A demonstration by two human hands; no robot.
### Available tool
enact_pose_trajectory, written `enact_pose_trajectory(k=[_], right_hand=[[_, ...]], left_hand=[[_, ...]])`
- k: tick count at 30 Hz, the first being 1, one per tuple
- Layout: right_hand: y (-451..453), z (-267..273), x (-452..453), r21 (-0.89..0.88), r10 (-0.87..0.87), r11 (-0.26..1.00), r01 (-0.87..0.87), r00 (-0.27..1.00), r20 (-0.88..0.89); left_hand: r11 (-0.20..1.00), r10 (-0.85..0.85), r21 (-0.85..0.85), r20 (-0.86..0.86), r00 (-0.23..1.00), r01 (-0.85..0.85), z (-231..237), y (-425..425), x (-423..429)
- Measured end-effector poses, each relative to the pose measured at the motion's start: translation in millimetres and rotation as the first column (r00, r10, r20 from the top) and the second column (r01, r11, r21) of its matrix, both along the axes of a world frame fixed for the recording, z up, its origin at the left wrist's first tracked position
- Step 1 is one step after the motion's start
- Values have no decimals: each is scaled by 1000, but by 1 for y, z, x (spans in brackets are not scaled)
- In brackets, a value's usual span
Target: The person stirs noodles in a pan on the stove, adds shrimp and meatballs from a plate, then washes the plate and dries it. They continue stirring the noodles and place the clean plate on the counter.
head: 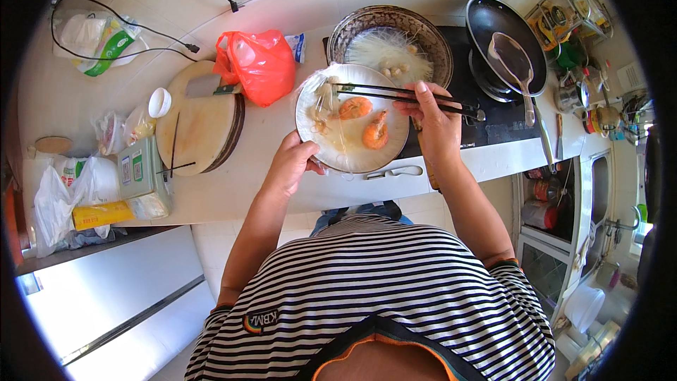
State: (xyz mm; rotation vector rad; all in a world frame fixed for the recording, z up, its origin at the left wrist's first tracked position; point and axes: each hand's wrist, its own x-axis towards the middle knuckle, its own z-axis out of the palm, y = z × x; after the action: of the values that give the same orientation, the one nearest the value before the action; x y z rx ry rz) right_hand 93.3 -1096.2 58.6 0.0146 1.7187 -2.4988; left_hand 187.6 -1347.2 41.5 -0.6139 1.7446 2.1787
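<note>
My left hand (298, 163) grips the near left rim of a white plate (338, 152), which has cling film bunched along its left side. Two cooked orange shrimp (375, 130) lie on the plate, with a clump of pale enoki-like mushrooms (323, 101) at its left. In my right hand (436, 121) is a pair of black chopsticks (396, 93), their tips at the top of the pale clump. Beyond the plate stands a brown patterned bowl (444, 58) holding thin pale noodles (373, 47) and several small round pieces (394, 71).
A black wok (489, 18) with a ladle (528, 87) sits on the induction cooktop (513, 132). Left are a red plastic bag (264, 66) and a round chopping board (195, 111) bearing a cleaver (203, 86). A peeler-like tool (404, 171) lies near the counter's front edge.
</note>
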Motion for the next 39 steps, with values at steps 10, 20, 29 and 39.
enact_pose_trajectory(k=[10,20,29,39], right_hand=[[-9,-9,-17,-164,50,986,-27,989,137],[-14,-3,-12,59,62,997,-56,993,-100],[-4,-4,-9,122,170,982,-147,963,-208],[-6,-8,-10,176,227,967,-185,940,-257]], left_hand=[[1000,-8,7,6,1000,8,-2,4,-7],[999,40,4,4,999,-40,-2,-2,-3],[1000,-1,24,36,999,0,-4,-4,-6],[997,-34,72,36,999,32,-9,-7,-4]])
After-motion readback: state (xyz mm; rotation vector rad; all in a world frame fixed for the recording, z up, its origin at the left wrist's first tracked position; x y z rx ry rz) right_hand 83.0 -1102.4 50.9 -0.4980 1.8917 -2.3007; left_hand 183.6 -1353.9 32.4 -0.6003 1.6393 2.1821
